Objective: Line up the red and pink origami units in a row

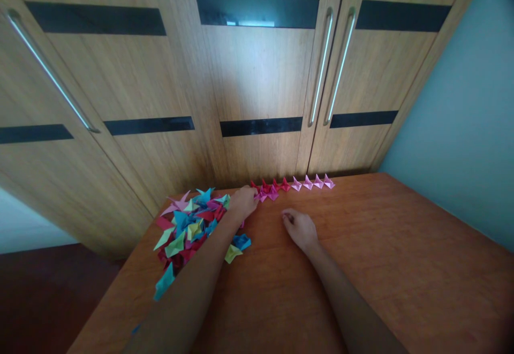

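Note:
At the left end of a row near the table's back edge, my left hand (243, 202) is closed with its fingertips on a magenta origami crane (257, 195), partly hidden by the fingers. Another magenta crane (273, 193) stands just right of it. Behind them are several red cranes (285, 184), and the row runs on to the right with light pink cranes (308, 182). My right hand (300, 228) rests on the table in front of the row, fingers curled in, nothing visible in them. My left forearm crosses a mixed pile of folded paper cranes (195, 230) and hides part of it.
The brown wooden table (385, 247) backs onto a wooden wardrobe (257, 75) with metal handles (321, 67). A blue crane (241, 242) and a yellow-green one (233, 253) lie at the pile's right side. A pale blue wall (453, 145) stands at the right.

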Demonstrator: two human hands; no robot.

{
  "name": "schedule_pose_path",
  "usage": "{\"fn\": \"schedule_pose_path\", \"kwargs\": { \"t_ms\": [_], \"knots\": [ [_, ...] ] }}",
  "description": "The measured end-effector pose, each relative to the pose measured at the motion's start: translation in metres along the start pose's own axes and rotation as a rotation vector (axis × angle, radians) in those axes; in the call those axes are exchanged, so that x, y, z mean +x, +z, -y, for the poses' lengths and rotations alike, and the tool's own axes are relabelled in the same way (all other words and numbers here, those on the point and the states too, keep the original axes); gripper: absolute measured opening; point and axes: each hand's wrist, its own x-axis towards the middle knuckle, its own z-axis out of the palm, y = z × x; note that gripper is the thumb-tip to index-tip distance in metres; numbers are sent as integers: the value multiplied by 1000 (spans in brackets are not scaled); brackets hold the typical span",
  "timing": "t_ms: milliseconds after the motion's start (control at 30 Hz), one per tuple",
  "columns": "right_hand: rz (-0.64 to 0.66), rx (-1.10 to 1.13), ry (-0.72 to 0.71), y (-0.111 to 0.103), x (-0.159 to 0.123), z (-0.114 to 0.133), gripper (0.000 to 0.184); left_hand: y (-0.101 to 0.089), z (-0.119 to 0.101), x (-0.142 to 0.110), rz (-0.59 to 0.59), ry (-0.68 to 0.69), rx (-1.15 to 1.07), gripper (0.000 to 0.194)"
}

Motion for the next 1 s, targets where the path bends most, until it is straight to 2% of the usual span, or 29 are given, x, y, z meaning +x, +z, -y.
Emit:
{"fn": "schedule_pose_path", "kwargs": {
  "t_ms": [167,500,733,1000],
  "knots": [
    [8,8,2,0,0,-1,20,-3,1,0,-9,-36,13,21],
    [6,-15,6,2,1,-2,20,-10,21,6,13,-97,86,27],
    [15,-8,12,2,1,-2,20,-8,23,9,67,-100,95,24],
    [-2,7,-21,3,0,-4,19,-10,26,9,63,-70,108,19]
  ]
}}
